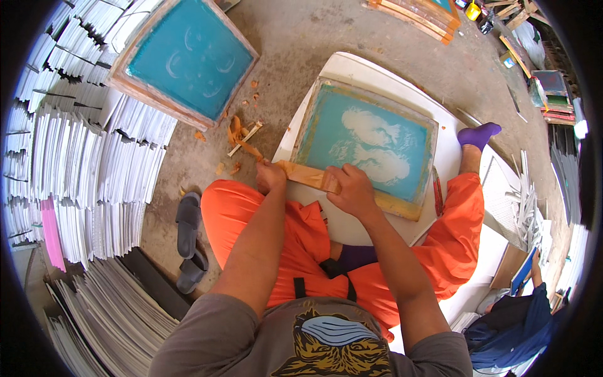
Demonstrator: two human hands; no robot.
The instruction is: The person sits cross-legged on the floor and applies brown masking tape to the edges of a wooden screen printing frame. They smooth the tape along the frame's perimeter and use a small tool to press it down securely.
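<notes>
A screen printing frame point(367, 143) with turquoise mesh and two pale printed shapes lies tilted on a white board point(352, 70) before my crossed legs. A strip of brown tape point(301, 174) runs along its near left edge. My left hand point(271, 177) is closed on the strip near the frame's corner, and a loose tail sticks out beyond it. My right hand point(353, 191) is bent over the near edge, its fingers on the tape and frame; their tips are partly hidden. A crumpled brown tape scrap point(236, 130) lies on the floor beside a thin stick point(246, 139).
Another turquoise screen point(188, 60) leans at the upper left beside tall paper stacks point(66, 151). Dark sandals point(188, 226) lie left of my knee. A red-handled tool point(437, 191) is right of the frame. At the lower right another person point(512, 327) reaches toward a blue-edged panel.
</notes>
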